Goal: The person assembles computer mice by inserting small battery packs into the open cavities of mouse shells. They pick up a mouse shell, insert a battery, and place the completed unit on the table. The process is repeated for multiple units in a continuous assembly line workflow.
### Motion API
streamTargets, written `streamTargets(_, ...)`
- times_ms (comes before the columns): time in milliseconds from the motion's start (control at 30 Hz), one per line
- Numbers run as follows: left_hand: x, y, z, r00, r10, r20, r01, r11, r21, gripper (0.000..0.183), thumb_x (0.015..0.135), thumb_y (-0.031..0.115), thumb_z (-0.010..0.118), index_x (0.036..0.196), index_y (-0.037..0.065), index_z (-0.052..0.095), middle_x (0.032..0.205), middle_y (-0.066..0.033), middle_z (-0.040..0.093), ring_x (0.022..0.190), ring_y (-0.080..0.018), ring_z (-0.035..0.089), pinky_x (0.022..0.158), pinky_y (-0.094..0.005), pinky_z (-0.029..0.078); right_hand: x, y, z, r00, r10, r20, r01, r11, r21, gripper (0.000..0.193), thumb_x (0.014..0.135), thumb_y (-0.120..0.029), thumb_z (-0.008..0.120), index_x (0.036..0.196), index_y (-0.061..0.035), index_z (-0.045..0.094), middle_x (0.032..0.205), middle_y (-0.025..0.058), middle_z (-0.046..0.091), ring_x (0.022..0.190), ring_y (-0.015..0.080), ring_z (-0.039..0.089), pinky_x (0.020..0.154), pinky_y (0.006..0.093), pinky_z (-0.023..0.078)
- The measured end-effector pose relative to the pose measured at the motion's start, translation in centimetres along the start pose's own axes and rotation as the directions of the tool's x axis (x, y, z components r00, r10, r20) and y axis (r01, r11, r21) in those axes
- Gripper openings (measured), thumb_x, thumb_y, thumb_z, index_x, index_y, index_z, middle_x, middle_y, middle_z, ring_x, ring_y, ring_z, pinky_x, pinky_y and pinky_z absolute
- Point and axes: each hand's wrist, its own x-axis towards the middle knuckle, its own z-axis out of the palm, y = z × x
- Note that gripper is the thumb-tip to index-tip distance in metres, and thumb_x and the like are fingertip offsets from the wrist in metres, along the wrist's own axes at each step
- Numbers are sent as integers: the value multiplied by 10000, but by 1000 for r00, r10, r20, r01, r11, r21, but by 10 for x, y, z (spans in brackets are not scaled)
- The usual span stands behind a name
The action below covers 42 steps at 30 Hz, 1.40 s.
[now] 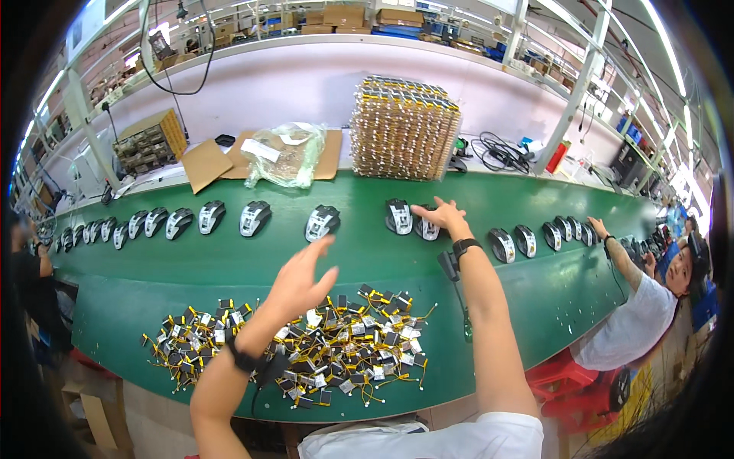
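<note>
My left hand (302, 281) hovers over the green bench in front of a black and grey computer mouse (323, 222), its fingers spread and nothing seen in them. Further right, my right hand (443, 216) reaches over another computer mouse (425, 229), thumb and fingers apart; whether it touches that mouse I cannot tell. Just left of it stands one more computer mouse (398, 217). Below my hands lies a heap of small battery packs (348, 340) with yellow tape and thin leads. Part of it is hidden behind my left forearm.
More mice (180, 222) line the green bench (252, 268) on both sides. Behind them stand a tall stack of packed trays (405, 130), a plastic bag (294, 157) on cardboard, and a box (151, 141). A co-worker (631, 306) at the right reaches toward mice there; another person (34, 287) is far left.
</note>
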Motion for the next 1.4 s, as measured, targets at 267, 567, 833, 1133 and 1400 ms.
streamTargets(267,170,-98,76,924,-345,163,196,797,572,981,755,792,548,1553,362,175,1603,-188,162,1431,-569,41,1035,-803,119,-29,-103,23,982,-156,105,166,982,-95,1104,597,-879,605,1501,-283,390,1615,162,165,1443,500,142,1063,724,230)
streamTargets(567,128,-141,55,936,-301,181,141,794,592,819,814,779,489,1506,393,284,1425,-184,454,1354,-488,343,1032,-768,205,-75,-160,58,977,-156,145,179,970,-165,989,709,-870,500,1458,-225,468,1589,146,212,1424,518,155,1031,739,256)
streamTargets(833,40,-185,-16,966,-218,137,94,795,599,778,835,698,545,1501,369,315,1357,-143,516,1329,-378,400,1046,-698,255,-142,-219,80,912,-307,273,348,930,-118,809,861,-763,398,1456,-219,468,1566,142,276,1424,463,220,1040,679,317)
streamTargets(1133,2,-187,-33,960,-278,12,233,824,516,715,879,645,524,1470,266,390,1407,-140,479,1373,-379,336,1097,-678,192,-97,-173,101,757,-637,146,654,739,-164,667,842,-540,586,1397,-176,523,1417,211,472,1284,423,444,1026,521,411)
streamTargets(1400,-1,-141,-39,988,-96,-117,114,982,153,565,881,325,665,1347,59,488,1328,-180,537,1261,-370,487,1064,-476,371,-100,-153,71,765,-634,112,643,762,-79,724,705,-288,769,1366,-117,528,1198,225,637,1074,359,627,895,436,513)
